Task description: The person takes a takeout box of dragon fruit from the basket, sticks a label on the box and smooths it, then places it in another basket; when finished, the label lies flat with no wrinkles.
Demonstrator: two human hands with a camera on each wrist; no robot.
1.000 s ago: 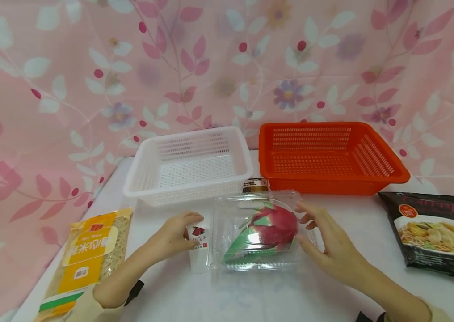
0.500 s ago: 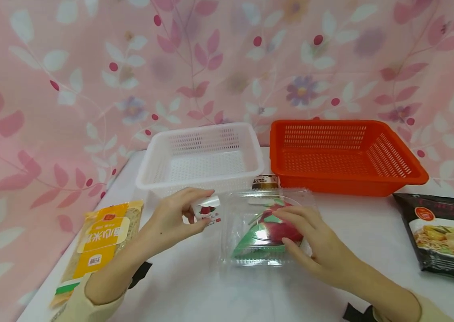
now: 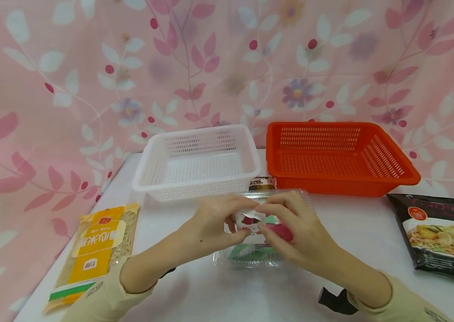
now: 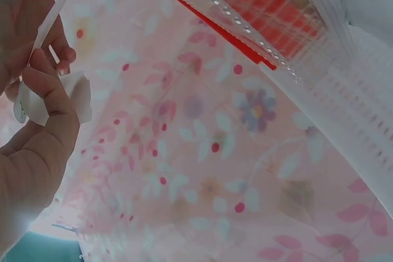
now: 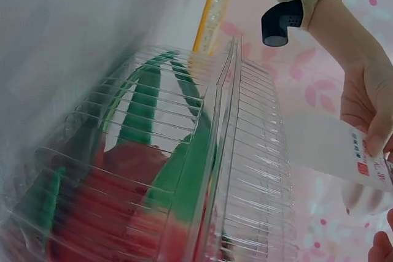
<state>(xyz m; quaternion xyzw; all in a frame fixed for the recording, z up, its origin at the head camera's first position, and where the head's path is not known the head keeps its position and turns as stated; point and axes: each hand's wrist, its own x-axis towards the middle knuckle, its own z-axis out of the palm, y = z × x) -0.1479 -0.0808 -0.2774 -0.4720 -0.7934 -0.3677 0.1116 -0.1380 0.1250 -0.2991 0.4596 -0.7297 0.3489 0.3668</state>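
My left hand grips a small white sticker roll printed with a red fruit, its fingers curled round it. A pale strip of backing hangs from the roll in the right wrist view. My right hand has its thumb and index fingertips right at the printed label's edge; I cannot tell whether they pinch it. Just below both hands lies a closed clear plastic clamshell box, with a red and green dragon fruit inside. The hands partly hide the box in the head view.
A white basket and a red basket stand at the back, with a small brown-labelled jar between them in front. A yellow noodle bag lies left, a black noodle packet right.
My left hand has lifted the sticker roll off the table and brought it rightward over the box. My right hand has moved left from the box's side to meet it.
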